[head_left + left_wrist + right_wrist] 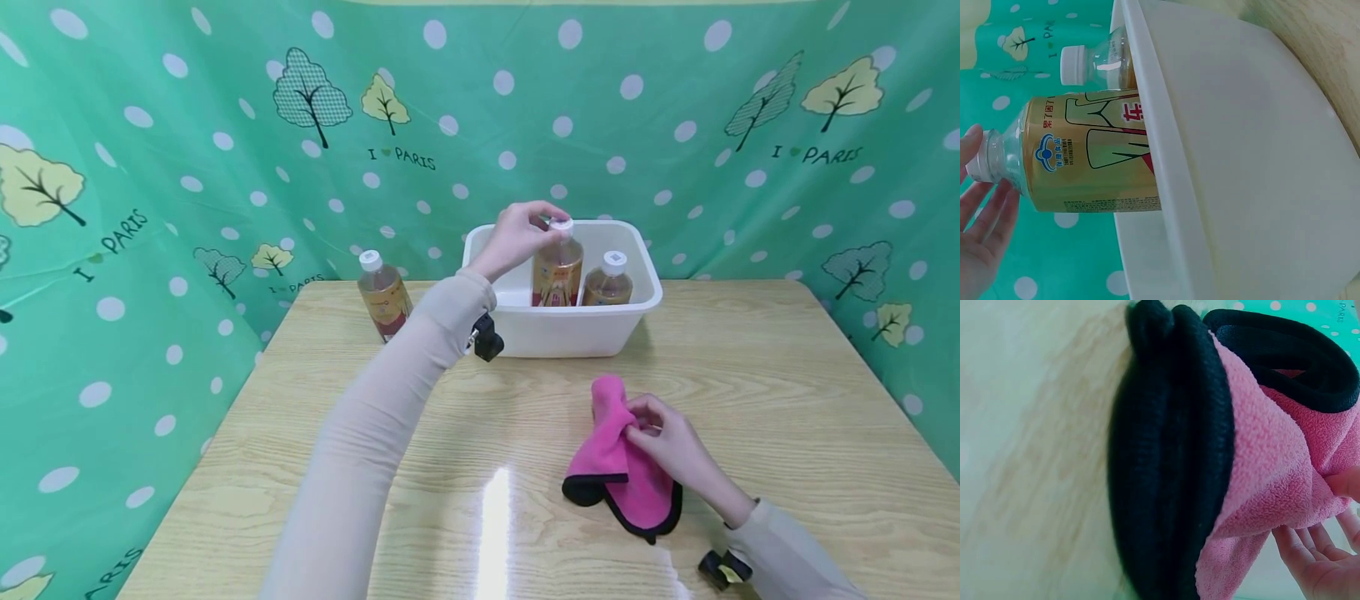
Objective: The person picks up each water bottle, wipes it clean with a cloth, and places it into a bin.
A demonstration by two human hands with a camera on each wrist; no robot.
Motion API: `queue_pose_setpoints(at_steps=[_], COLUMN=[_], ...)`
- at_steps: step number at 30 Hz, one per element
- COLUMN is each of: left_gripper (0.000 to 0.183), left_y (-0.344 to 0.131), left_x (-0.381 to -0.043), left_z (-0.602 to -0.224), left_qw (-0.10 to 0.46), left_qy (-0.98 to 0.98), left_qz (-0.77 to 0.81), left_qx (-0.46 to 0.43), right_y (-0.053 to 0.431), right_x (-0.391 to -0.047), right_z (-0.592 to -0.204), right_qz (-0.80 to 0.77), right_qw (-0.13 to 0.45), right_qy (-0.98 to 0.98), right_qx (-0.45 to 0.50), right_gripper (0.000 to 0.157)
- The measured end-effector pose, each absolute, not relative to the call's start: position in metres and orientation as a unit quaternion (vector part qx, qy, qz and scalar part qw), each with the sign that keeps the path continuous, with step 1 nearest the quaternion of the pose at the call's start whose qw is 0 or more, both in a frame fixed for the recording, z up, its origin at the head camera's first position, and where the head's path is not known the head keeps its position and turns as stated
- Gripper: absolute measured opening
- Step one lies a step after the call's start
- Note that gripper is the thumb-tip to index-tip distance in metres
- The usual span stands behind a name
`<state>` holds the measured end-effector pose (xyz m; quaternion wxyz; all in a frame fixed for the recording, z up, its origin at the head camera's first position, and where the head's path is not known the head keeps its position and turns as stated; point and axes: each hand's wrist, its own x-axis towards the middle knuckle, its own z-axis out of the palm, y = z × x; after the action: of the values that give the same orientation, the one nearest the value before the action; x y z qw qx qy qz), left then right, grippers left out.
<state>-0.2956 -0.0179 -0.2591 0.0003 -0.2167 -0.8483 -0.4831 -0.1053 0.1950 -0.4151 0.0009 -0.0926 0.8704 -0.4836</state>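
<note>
My left hand [522,237] pinches the white cap of a gold-labelled drink bottle [557,271], which stands upright partly above the rim of a white plastic tub [570,332]. In the left wrist view, thumb and fingers close round the cap of this bottle [1091,153]. A second bottle [607,283] sits lower in the tub, to the right. On the table, my right hand [667,437] pinches a fold of a pink cloth with black edging [600,450]. The right wrist view shows the thumb and fingertips gripping the pink cloth [1272,469].
A third bottle [384,296] stands on the wooden table [765,375] left of the tub, partly behind the left forearm. A green dotted curtain [480,108] hangs behind the table and along its sides.
</note>
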Motion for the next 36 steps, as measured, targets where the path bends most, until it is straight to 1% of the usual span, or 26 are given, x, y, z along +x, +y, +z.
queue_pose_setpoints(at_steps=[22, 32, 36], left_gripper=[0.023, 0.023, 0.024], left_y=[-0.017, -0.015, -0.015], left_x=[-0.299, -0.298, -0.297], left_z=[-0.291, -0.298, -0.301], left_qw=[-0.016, -0.017, -0.025], left_qy=[-0.829, -0.832, -0.835], left_qz=[-0.515, -0.509, -0.506], left_qx=[-0.218, -0.219, -0.213], right_y=[0.195, 0.196, 0.196], right_x=[-0.106, -0.106, -0.107], right_z=[-0.417, -0.42, -0.42], right_qz=[-0.492, -0.484, -0.484], right_qw=[0.002, -0.004, -0.004], right_qy=[0.865, 0.87, 0.87], right_qx=[-0.098, -0.095, -0.094], right_gripper=[0.023, 0.024, 0.023])
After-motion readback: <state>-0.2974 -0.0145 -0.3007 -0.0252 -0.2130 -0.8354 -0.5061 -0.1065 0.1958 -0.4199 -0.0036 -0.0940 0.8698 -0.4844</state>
